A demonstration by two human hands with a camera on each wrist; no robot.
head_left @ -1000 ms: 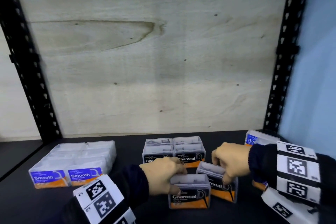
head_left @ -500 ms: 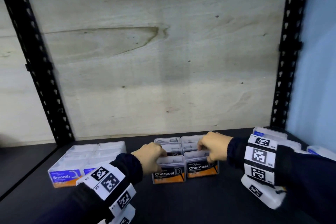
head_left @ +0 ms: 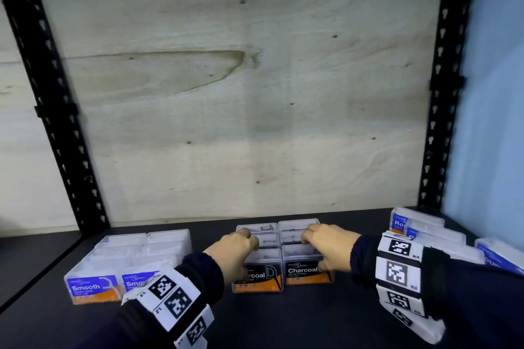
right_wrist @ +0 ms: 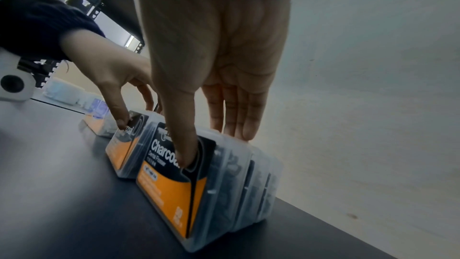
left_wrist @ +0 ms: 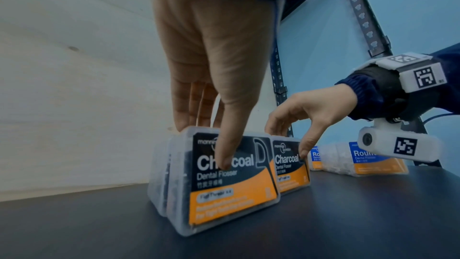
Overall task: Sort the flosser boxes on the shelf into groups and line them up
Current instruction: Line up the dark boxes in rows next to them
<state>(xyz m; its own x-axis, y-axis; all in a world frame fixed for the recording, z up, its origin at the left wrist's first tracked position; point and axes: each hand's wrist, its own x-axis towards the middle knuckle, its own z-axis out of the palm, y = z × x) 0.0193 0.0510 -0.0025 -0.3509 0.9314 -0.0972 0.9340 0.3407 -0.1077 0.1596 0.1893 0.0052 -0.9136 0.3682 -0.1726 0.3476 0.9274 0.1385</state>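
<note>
Charcoal boxes point(head_left: 282, 256) centre-bottom of head view, two columns, squared. Left hand point(head_left: 234, 251) pinches left front box point(left_wrist: 224, 180), thumb on label, fingers behind. Right hand point(head_left: 329, 245) pinches right front box point(right_wrist: 189, 180) likewise. Smooth boxes point(head_left: 127, 261) lower left: grouped. Round boxes point(head_left: 436, 238) lower right: skewed, likely left to line up.

The Charcoal boxes point(head_left: 283, 269) are seen from above in the head view, and closely from shelf level, opposite sides, by both wrist views.

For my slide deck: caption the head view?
Both hands square up two rows of Charcoal boxes between Smooth boxes and Round boxes.
</note>
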